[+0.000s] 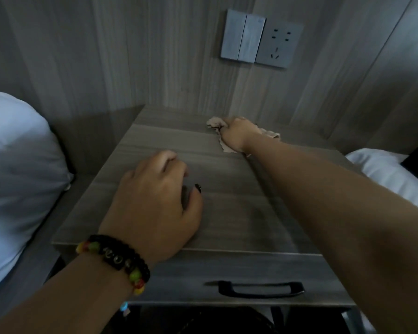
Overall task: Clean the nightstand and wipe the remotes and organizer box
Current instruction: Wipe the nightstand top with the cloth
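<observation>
Nightstand [227, 213]: top under wipe, between two beds. Right hand [237, 133] grips a crumpled cloth [215, 122] at the back edge, just below the wall socket [279, 45]. Left hand [155, 203] rests on the front of the nightstand, fingers loosely curled, holding nothing. Remotes and organizer box: not in view; judged still to do.

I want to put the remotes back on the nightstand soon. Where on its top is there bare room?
The nightstand top is bare between the left hand and the right forearm, and along the left rear edge beside the pillow. The back right corner is taken: the right hand presses a cloth there.
</observation>
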`<action>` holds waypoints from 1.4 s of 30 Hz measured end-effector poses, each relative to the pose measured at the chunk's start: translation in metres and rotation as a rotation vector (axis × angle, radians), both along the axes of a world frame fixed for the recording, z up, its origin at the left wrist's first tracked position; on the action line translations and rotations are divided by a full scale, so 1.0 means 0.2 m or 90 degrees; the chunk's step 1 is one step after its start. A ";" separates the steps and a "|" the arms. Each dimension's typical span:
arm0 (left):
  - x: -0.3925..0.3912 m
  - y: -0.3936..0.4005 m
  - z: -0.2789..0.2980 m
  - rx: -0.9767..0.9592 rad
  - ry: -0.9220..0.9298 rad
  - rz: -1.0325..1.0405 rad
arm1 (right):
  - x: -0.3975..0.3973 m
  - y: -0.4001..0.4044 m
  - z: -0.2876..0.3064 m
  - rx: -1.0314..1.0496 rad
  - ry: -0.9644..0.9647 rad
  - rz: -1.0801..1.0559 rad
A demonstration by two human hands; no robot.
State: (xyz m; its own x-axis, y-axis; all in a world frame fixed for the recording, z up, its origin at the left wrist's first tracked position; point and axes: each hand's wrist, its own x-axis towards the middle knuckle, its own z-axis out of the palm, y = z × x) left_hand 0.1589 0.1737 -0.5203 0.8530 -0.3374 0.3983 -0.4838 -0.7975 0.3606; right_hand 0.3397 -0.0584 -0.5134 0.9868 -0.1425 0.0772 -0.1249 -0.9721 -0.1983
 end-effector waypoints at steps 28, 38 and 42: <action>0.18 0.41 0.03 -0.827 0.424 0.145 | -1.04 0.86 -0.02 -0.027 -0.030 0.202; 0.25 0.43 0.00 -1.058 0.493 0.247 | -0.82 1.02 -0.03 0.038 -0.028 0.321; 0.28 0.35 -0.02 -1.013 0.488 0.169 | -0.63 0.97 0.00 0.017 -0.031 0.324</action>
State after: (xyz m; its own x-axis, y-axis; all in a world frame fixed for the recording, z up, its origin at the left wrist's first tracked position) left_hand 0.2156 0.2434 -0.5235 0.9478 0.1024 -0.3020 0.2168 0.4877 0.8457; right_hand 0.2137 0.1350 -0.5131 0.9270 0.3527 0.1275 0.3730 -0.9020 -0.2175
